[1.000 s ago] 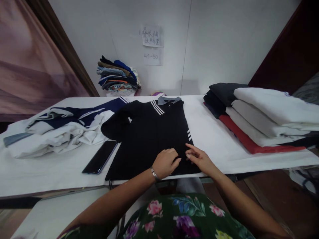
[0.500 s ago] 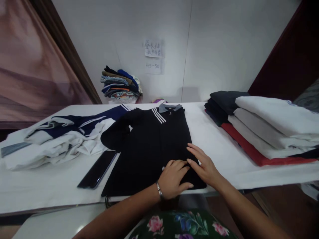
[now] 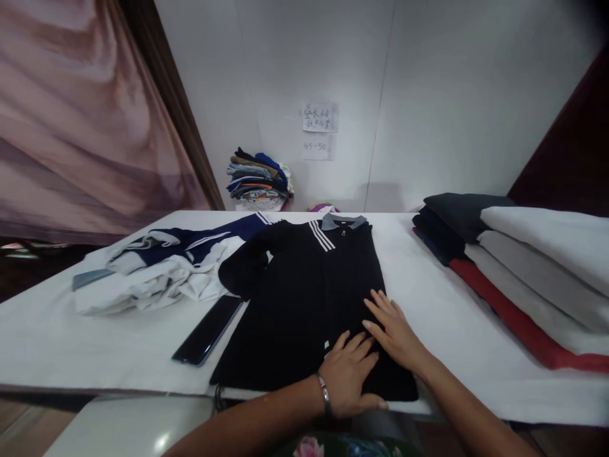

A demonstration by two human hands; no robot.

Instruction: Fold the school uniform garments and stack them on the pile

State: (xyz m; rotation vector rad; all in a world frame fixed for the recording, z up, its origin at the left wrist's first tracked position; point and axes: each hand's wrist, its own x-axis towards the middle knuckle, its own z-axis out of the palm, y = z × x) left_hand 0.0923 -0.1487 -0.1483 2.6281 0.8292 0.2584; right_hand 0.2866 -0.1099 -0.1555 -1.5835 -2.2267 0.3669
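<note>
A black zip jacket [image 3: 295,311] with a grey collar and white shoulder stripes lies on the white table [image 3: 124,355], collar toward the wall. Its left-hand sleeve is bent outward; the right-hand side runs straight, with no sleeve showing there. My left hand [image 3: 349,374], with a silver bracelet at the wrist, rests flat on the lower front, fingers spread. Beside it, my right hand [image 3: 392,330] lies on the jacket's right edge, its fingers apart and stretched out. Neither hand grips the cloth.
Left of the jacket lies a dark phone [image 3: 208,331]. Behind it sit crumpled white and navy clothes [image 3: 162,279]. Stacks of folded clothes [image 3: 537,266] stand at the right, and another folded pile [image 3: 259,181] is by the wall. Two paper notes [image 3: 320,127] hang above.
The view has shifted, so the table and clothes appear lower and farther right. Both hands stay on the jacket's lower right part, the right hand lying flatter with its fingers more extended.
</note>
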